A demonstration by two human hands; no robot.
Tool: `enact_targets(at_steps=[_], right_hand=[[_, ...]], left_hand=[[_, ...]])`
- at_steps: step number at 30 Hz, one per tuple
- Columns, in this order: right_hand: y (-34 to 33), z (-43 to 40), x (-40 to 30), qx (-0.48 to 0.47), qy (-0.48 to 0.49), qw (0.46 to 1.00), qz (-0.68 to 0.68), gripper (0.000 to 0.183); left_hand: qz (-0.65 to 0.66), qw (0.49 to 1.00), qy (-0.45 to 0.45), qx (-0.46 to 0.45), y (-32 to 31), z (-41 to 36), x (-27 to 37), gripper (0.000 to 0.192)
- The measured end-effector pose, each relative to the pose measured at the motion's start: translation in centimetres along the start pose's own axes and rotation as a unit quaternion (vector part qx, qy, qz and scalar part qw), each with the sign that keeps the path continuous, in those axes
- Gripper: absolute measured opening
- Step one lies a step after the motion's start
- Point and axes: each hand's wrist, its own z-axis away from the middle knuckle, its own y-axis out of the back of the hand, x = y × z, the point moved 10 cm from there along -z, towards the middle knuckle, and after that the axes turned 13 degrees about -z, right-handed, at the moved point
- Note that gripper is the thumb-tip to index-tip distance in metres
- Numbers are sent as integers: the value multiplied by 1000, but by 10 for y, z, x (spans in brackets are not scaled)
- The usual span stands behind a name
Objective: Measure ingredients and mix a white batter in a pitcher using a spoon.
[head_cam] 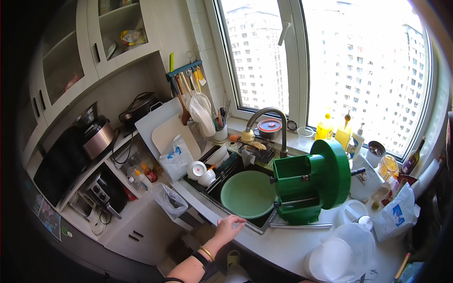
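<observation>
My left hand (229, 228) is over the front edge of the counter, with fingers slightly bent and nothing in them. A gold bangle and a black band circle its wrist. Just beyond it, a round green basin (249, 194) sits in the dark sink. To the right of the basin stands a large green plastic device (329, 177) with a round drum, open compartments and metal rods, partly over the sink's right edge. My right hand is out of view. On the right part of the counter are translucent plastic containers (348, 251) and a white lid (354, 212).
White bowls (196, 170) and a white bag (176, 159) are left of the sink. A curved faucet (284, 134) rises behind it. Yellow bottles (324, 127) line the windowsill. A bin with a plastic liner (170, 201) hangs at the cabinet front. Another bag (398, 212) stands at right.
</observation>
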Motion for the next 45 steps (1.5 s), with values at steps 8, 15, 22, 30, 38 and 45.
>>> enact_targets(at_steps=[8, 15, 22, 30, 38, 45], right_hand=[[-66, -159, -35, 17, -45, 993, -112, 22], [-104, -279, -76, 69, -58, 964, -249, 27], [-99, -313, -89, 159, -59, 933, -316, 26], [-105, -321, -96, 203, -71, 908, -358, 27], [-87, -311, -91, 274, -75, 903, -322, 27], [-92, -316, -110, 222, -61, 914, -334, 25]], left_hand=[[-59, 965, -136, 218, 171, -240, -54, 27], [51, 964, -79, 250, 238, -496, -138, 33], [200, 964, 90, 148, 181, -646, -184, 38], [-406, 903, -91, -109, 74, -800, -289, 29], [-27, 990, 68, -120, 59, -766, -250, 27], [57, 983, -53, 168, 250, -643, -152, 16]])
